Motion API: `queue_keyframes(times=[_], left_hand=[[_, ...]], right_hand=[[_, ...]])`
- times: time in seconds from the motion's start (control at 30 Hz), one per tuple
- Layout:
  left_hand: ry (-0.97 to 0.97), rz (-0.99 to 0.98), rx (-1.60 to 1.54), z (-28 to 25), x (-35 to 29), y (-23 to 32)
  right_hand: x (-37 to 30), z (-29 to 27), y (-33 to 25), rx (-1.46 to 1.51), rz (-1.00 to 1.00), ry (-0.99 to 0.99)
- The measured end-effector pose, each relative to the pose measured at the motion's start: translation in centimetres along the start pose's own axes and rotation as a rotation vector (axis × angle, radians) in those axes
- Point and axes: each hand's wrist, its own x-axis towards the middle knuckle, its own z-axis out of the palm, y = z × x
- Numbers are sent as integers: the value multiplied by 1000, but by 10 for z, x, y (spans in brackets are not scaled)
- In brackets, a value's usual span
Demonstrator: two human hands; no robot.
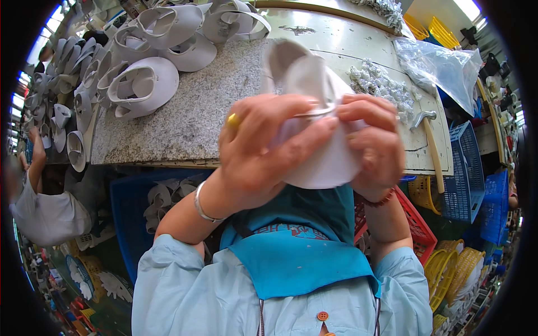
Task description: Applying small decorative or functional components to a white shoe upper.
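I hold a white shoe upper (322, 168) above the table's front edge, its rounded toe toward me and its opening facing away. My left hand (266, 140) grips its left side, with fingers and thumb at the throat of the opening. My right hand (375, 137) holds the right side, fingertips pinched at the same spot. A thin white strip or cord seems to lie between the fingertips; blur hides its exact shape. More white shoe uppers (147, 88) are heaped on the speckled stone slab (185, 112) at the left.
A hammer (430, 140) lies at the table's right edge, near a pile of small white pieces (384, 81) and a clear plastic bag (443, 67). Blue baskets (464, 168) stand at the right; a red basket (417, 224) and a blue bin (124, 224) are below. A person (50, 213) works at left.
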Motion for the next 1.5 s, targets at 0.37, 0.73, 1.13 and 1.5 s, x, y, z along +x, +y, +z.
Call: queue_keyframes(times=[0.37, 0.73, 1.13, 1.5], left_hand=[[-395, -237, 233, -17, -96, -23], [-201, -235, 319, 8, -107, -28], [-266, -294, 367, 7, -104, -14], [-222, -332, 359, 12, -106, -11]], right_hand=[[-40, 51, 12, -186, 140, -674], [-48, 68, 4, -204, 180, -547], [-56, 73, 6, -102, 359, -459], [-56, 80, 7, -266, 33, -508]])
